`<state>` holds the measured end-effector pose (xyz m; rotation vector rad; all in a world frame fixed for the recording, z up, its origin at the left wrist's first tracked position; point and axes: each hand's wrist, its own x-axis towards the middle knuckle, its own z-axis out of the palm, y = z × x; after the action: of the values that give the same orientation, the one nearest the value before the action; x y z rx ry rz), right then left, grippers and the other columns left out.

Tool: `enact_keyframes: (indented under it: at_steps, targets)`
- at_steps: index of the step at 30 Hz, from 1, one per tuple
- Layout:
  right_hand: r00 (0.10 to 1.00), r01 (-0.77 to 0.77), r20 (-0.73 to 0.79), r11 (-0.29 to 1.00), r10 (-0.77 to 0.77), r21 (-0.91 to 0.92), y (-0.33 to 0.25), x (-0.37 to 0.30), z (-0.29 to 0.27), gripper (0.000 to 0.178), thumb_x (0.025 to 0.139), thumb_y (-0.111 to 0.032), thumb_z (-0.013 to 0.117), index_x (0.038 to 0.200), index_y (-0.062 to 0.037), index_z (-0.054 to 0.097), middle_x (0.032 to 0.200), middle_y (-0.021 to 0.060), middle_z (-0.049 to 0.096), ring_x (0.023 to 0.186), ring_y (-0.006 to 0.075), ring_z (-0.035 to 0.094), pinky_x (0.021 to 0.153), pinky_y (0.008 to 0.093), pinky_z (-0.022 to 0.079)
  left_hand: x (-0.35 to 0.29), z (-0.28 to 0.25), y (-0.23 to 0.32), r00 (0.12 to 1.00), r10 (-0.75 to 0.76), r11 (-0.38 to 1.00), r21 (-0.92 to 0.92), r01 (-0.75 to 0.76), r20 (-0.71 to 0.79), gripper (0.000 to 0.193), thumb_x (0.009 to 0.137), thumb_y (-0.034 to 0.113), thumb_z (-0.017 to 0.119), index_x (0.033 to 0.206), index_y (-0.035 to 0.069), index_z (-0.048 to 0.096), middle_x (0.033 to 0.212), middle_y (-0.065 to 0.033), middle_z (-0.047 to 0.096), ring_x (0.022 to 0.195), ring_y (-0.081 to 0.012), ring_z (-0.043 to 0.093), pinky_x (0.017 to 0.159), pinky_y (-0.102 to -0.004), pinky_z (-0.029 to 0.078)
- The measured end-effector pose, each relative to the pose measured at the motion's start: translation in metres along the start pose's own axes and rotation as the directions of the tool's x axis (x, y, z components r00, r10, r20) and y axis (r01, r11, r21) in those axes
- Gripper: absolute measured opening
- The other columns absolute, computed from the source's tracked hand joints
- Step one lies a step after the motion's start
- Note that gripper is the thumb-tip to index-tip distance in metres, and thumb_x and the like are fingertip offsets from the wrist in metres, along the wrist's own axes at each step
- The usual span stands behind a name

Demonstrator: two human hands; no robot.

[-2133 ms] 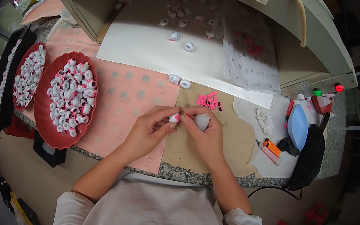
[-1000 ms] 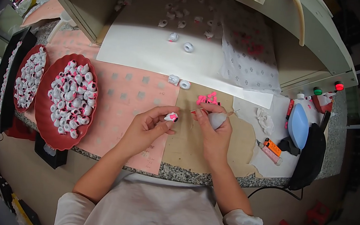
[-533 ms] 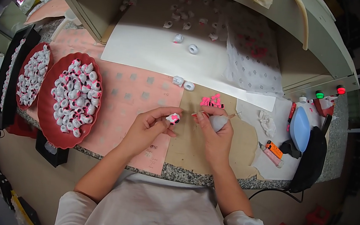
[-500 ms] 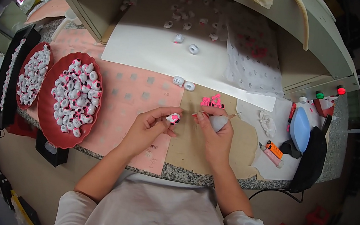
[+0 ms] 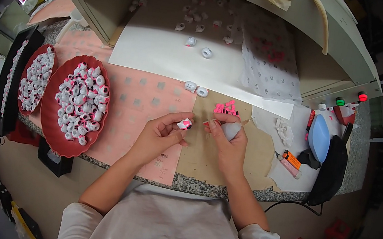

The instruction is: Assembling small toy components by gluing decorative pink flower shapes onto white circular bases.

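Between the thumb and fingertips of my left hand [image 5: 156, 135] is a small white figurine piece [image 5: 184, 124] with pink and black patches. Facing it from a short gap away, my right hand [image 5: 228, 153] is closed round a pale, translucent squeeze bottle [image 5: 231, 131]. A thin stick-like tool [image 5: 245, 122] also pokes out past those fingers, and something small and red shows at the fingertips; its kind I cannot make out. Just beyond the right hand lies a pile of small pink pieces [image 5: 226, 107] on brown paper [image 5: 256, 162]. Two white ring-like pieces [image 5: 202, 92] sit beyond my left hand.
A red scalloped dish [image 5: 48, 125] heaped with white-and-pink pieces stands at left, beside a second red dish [image 5: 53, 60]. Ahead is a grey hooded booth [image 5: 89, 14] with more pieces inside. At right lie a blue tray [image 5: 318, 136], an orange lighter [image 5: 292, 158], a tube and crumpled tissue [image 5: 284, 131].
The piece in my left fingers has turned a little, showing its pink patch differently. The stick in my right hand has shifted slightly. Both hands stay in nearly the same place.
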<state>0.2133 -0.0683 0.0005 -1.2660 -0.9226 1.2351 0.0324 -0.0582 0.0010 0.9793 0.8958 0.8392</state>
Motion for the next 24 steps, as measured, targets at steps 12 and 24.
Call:
enact_keyframes:
  at_steps: [12,24]
  targets:
    - [0.989,-0.065,0.134,0.996,0.057,0.054,-0.001,-0.005,0.005,0.016,0.086,-0.004,0.062,0.100,-0.0007,0.055,0.093,0.0053,0.059,0.083,0.0125,0.061,0.074,0.0245,0.050,0.001,0.004,-0.012,0.993,0.114,0.993,0.042,-0.114,-0.016,0.040,0.088,0.000,0.055,0.127,0.001,0.047,0.118,-0.0083,0.048,0.091,-0.0104,0.058,0.083,-0.0249,0.053]
    - [0.992,-0.020,0.123,0.997,0.028,-0.068,0.003,-0.006,0.013,0.016,0.084,-0.003,0.064,0.098,-0.0013,0.056,0.092,0.0033,0.060,0.083,0.0087,0.059,0.074,0.0219,0.048,-0.001,0.006,-0.010,0.982,0.189,0.970,0.161,-0.183,-0.021,0.037,0.088,-0.002,0.055,0.125,0.000,0.050,0.120,-0.0101,0.048,0.097,-0.0131,0.059,0.085,-0.0244,0.051]
